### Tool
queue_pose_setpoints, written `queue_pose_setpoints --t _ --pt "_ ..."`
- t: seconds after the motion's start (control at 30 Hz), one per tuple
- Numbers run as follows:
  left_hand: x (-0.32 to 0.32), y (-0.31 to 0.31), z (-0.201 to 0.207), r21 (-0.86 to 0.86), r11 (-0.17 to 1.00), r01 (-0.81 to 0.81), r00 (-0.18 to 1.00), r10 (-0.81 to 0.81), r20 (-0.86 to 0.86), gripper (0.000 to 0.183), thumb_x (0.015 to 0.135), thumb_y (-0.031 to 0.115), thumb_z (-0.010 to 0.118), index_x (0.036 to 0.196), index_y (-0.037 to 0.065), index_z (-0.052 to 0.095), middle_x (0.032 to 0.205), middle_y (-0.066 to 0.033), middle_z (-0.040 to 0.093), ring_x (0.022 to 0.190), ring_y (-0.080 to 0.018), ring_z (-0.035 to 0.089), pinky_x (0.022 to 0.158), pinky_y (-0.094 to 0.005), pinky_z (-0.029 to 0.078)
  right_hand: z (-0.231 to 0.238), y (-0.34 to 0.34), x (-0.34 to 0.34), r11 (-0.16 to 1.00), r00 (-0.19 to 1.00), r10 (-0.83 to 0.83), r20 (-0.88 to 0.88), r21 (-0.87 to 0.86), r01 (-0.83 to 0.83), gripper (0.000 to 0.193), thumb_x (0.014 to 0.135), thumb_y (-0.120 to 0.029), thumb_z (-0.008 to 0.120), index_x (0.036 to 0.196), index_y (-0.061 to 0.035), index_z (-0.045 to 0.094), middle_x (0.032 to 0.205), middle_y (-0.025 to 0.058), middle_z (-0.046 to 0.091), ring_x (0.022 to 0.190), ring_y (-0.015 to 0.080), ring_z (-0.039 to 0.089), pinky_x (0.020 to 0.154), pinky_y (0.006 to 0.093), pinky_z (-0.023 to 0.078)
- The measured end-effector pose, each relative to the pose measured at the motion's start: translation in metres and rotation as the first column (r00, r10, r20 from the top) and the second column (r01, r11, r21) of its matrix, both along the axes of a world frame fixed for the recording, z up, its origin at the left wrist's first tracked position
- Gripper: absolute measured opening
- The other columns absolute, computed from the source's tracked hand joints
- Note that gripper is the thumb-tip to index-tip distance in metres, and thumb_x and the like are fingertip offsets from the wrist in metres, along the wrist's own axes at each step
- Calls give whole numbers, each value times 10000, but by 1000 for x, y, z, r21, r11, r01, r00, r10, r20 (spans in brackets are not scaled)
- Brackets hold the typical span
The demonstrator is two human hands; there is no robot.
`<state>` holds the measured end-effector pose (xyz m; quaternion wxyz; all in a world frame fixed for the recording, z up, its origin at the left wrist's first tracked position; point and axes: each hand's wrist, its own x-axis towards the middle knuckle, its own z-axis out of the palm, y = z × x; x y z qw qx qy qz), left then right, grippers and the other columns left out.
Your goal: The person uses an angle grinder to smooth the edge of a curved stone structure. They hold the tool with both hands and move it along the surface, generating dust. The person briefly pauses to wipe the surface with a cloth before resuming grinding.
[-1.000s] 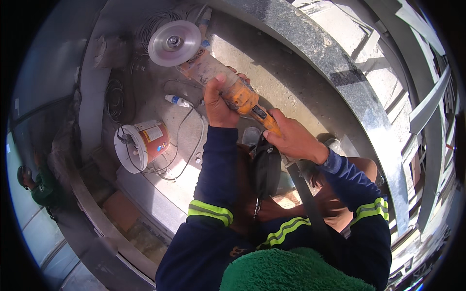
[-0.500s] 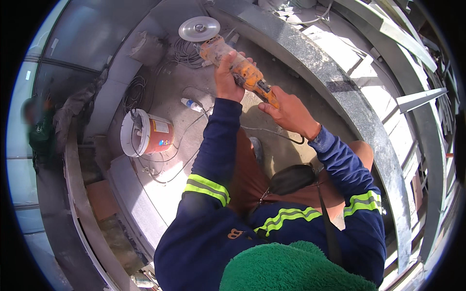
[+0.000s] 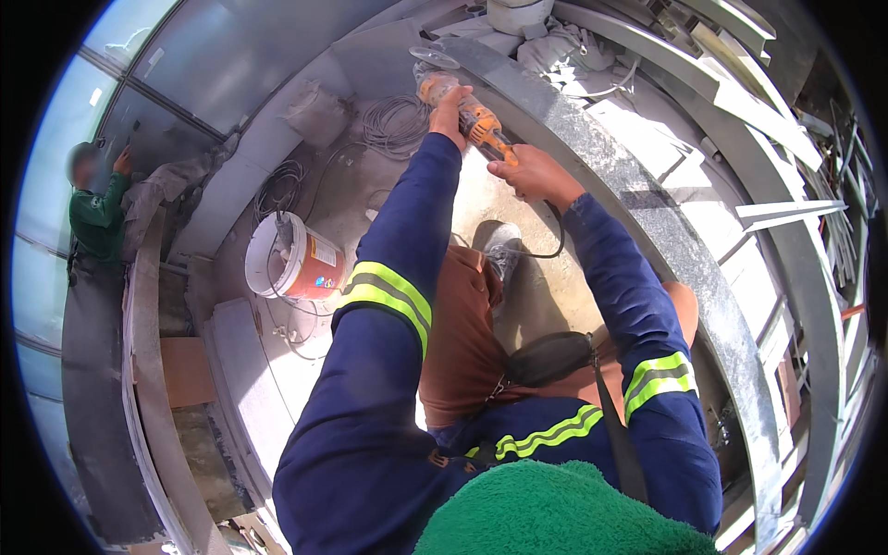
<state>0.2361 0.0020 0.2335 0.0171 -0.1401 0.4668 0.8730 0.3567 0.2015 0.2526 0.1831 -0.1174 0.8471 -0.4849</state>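
Note:
An orange, dusty angle grinder (image 3: 479, 122) is held out in front of me at arm's length. My left hand (image 3: 448, 117) wraps round its front body, close behind the head. Farther back, my right hand (image 3: 538, 176) grips the rear handle. The round disc (image 3: 435, 58) at its front is beside the far end of a long curved grey beam (image 3: 592, 134); whether they touch I cannot tell. From the handle a dark cord (image 3: 561, 236) hangs down past my shoe (image 3: 500, 248).
A white and red bucket (image 3: 314, 264) stands on the floor to my left, near coiled cables (image 3: 393, 125). Another person in green (image 3: 97, 217) stands at the far left by glass panels. Metal strips (image 3: 786, 215) lie piled on the right. A small black bag (image 3: 552, 359) hangs at my waist.
Both my hands have moved the grinder farther away and slightly up. Its disc now appears tilted, near the beam's far end. The person in green has a raised hand at the glass.

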Motion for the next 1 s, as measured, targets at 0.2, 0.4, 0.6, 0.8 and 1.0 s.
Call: queue_pose_setpoints --t 0.2,0.4,0.6,0.8,1.0 --pt "-84 -14 -108 176 984 -16 998 4 69 552 827 255 826 1260 18 579 1018 -127 654 846 -307 717 766 -501 620 -58 -23 -74 924 954 14 -298 369 102 582 972 -512 712 1111 52 678 1034 282 746 1005 445 725 886 520 540" --pt "-149 -21 -198 381 924 -19 1000 17 7 451 914 272 768 1256 31 600 1069 -99 685 867 -291 729 785 -484 625 -114 -36 -144 893 965 17 -260 437 102 578 963 -519 697 1111 40 685 1053 290 746 1014 444 733 897 531 555" --pt "-194 -17 -257 437 899 -17 999 1 38 660 1026 613 551 1402 72 575 1252 -137 658 1068 -336 693 900 -493 633 -136 -55 -179 913 976 -53 -210 387 133 572 959 -524 699 1041 42 682 921 284 742 905 444 741 809 521 557" --pt "-216 -15 -255 524 851 36 996 -74 52 613 1019 589 570 1321 56 613 1156 -124 688 997 -304 720 858 -465 648 -140 -69 -200 887 964 -98 -246 418 196 569 959 -525 704 1062 35 680 913 281 740 909 457 734 812 533 560" --pt "-213 -21 -240 444 895 34 998 -55 34 594 998 581 590 1287 63 619 1127 -111 688 965 -288 730 827 -443 656 -148 -74 -202 886 964 -110 -244 415 206 553 967 -511 702 1100 25 677 928 283 743 930 475 728 828 551 560"
